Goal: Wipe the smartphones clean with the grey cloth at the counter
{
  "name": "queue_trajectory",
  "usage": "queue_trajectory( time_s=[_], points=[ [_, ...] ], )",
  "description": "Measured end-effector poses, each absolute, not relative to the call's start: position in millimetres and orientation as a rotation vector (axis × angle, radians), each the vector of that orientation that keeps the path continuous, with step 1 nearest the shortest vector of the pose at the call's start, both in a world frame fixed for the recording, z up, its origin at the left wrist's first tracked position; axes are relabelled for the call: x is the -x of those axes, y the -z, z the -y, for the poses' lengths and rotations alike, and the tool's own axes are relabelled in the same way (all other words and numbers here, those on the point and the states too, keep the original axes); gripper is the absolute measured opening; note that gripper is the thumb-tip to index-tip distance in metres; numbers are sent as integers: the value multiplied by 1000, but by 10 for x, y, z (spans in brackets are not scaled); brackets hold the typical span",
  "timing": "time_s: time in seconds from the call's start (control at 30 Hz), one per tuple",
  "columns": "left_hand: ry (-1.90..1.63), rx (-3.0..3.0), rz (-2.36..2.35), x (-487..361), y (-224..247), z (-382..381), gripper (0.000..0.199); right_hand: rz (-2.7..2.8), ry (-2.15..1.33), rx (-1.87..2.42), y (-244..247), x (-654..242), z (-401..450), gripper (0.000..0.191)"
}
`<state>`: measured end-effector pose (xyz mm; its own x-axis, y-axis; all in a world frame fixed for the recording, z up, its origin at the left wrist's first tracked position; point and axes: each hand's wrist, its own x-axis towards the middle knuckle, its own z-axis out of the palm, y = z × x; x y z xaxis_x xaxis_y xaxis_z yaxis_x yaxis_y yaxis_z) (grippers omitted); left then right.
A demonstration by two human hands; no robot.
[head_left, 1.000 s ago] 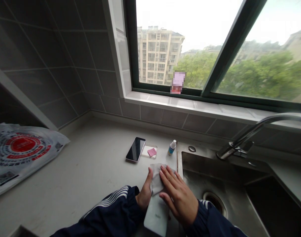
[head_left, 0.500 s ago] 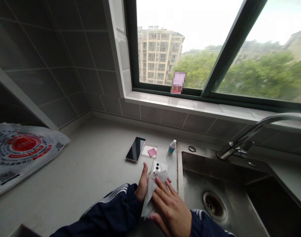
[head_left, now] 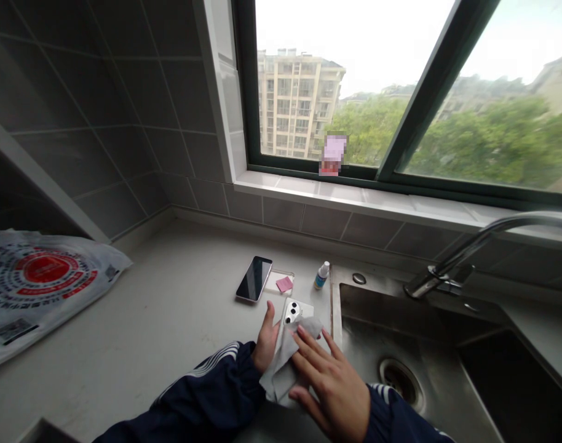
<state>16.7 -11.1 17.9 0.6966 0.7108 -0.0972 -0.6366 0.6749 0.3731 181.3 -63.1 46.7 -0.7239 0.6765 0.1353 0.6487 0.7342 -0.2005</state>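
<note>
White phone (head_left: 300, 309), clamped in left hand (head_left: 265, 346), gray cloth (head_left: 282, 364) across its back, right hand (head_left: 332, 383) flat on top

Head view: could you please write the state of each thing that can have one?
White phone, back up, partly covered
Left hand, holding white phone
Cloth, rumpled, over white phone
Right hand, laid on cloth, fingers extended
Second phone, flat, dark screen up
Clear case, flat, pink slip on it
Spray bottle, upright
Plastic bag, resting on counter
</note>
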Motion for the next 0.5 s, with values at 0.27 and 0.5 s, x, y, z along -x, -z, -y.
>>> queue_trajectory(
  time_s=[0.27, 0.5],
  points=[
    [-759, -389, -88, -244, -103, 190, 85, 2698, 30, 1122, -418, -1889, 490, 55],
    [-859, -415, -125, -318, -86, 303, 63, 2596, 57, 1110, -314, -1888, 432, 61]
  ],
)
